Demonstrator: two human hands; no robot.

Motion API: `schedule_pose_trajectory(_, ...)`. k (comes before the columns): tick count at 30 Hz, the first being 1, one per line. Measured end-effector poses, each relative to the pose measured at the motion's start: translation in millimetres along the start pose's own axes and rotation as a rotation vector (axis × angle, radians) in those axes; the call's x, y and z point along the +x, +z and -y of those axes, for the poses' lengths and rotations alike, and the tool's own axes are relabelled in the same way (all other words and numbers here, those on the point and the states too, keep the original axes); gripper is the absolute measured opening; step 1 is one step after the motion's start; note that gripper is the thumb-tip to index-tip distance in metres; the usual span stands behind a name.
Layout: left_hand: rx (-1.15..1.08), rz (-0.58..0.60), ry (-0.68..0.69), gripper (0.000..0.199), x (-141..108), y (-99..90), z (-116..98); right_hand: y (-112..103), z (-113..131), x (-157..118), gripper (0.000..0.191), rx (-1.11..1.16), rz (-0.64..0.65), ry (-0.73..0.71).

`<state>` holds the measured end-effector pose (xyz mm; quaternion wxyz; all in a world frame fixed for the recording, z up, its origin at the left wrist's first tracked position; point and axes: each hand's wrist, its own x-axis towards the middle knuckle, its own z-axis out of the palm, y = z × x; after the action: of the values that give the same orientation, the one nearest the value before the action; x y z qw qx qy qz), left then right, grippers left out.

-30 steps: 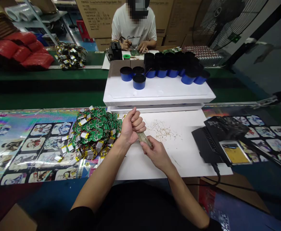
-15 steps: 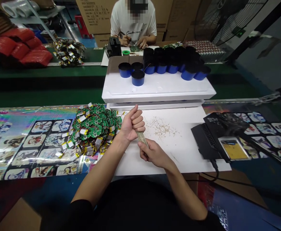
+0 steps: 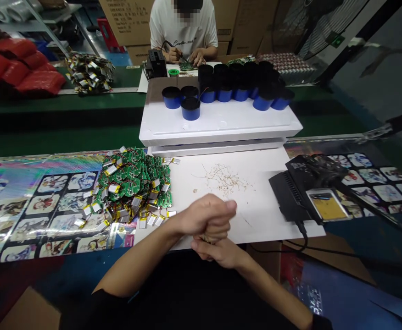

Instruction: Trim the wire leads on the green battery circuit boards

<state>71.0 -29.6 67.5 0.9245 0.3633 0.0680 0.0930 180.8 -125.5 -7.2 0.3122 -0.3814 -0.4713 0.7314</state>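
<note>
My left hand (image 3: 209, 217) is closed round a bundle of thin pale wires (image 3: 206, 238), its thumb pointing right. Just below it, my right hand (image 3: 218, 252) is closed on the lower part of the same bundle, and the two hands touch. Only a little of the bundle shows between them. Both hands are above the near edge of the white board (image 3: 187, 169). Scattered on that board beyond the hands are wire clippings (image 3: 226, 178). To the left lies a heap of green circuit boards with small silver battery cells (image 3: 135, 183).
Blue and black round cups (image 3: 190, 109) stand on a white foam box (image 3: 221, 130) ahead. A black device (image 3: 287, 195) with a cable and a small tray of yellow sponge (image 3: 327, 205) sit at right. Across the bench, a person in a white shirt (image 3: 183, 36) works on a board.
Both hands have moved down and nearer to my body with the wire bundle. My left hand has turned, its thumb now pointing right. The whole view has shifted slightly.
</note>
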Motion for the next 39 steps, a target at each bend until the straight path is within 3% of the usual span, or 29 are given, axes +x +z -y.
schedule_pose_trajectory(2, 0.14, -0.035, 0.011, 0.069, -5, 13.4, 18, 12, -12, -15, 0.057, -0.084, -0.185, -0.024)
schedule_pose_trajectory(4, 0.188, -0.051, 0.018, 0.07, -8, 21.8, 35, 22, -22, -32, 0.052, -0.098, -0.255, -0.025)
schedule_pose_trajectory(9, -0.053, -0.025, 0.063, 0.07, -2, 28.8, 64, 31, -41, -71, 0.049, -0.155, -0.389, 0.052)
schedule_pose_trajectory(13, -0.097, -0.088, 0.14, 0.069, 8, 29.7, 73, 27, -47, -93, 0.053, -0.17, -0.471, -0.005)
schedule_pose_trajectory(17, -0.244, -0.254, 0.232, 0.068, 19, 31.3, 76, 24, -54, -105, 0.055, -0.132, -0.474, -0.068)
schedule_pose_trajectory(21, -0.35, -0.395, 0.234, 0.067, 27, 34.6, 81, 24, -63, -112, 0.051, -0.17, -0.554, -0.07)
schedule_pose_trajectory(23, -0.363, -0.409, 0.207, 0.067, 29, 34.7, 84, 24, -68, -115, 0.049, -0.105, -0.519, -0.067)
schedule_pose_trajectory(28, -0.38, -0.257, 0.068, 0.069, 26, 28.2, 93, 23, -81, -116, 0.061, 0.468, -0.183, -0.059)
schedule_pose_trajectory(30, -0.416, -0.223, 0.046, 0.069, 23, 24.0, 93, 22, -83, -114, 0.061, 0.553, -0.119, -0.042)
schedule_pose_trajectory(35, -0.498, -0.216, 0.045, 0.07, 18, 14.2, 86, 21, -69, -108, 0.063, 0.386, -0.073, 0.0)
schedule_pose_trajectory(39, -0.491, -0.24, 0.063, 0.071, 16, 11.7, 83, 21, -60, -106, 0.058, 0.174, -0.196, -0.015)
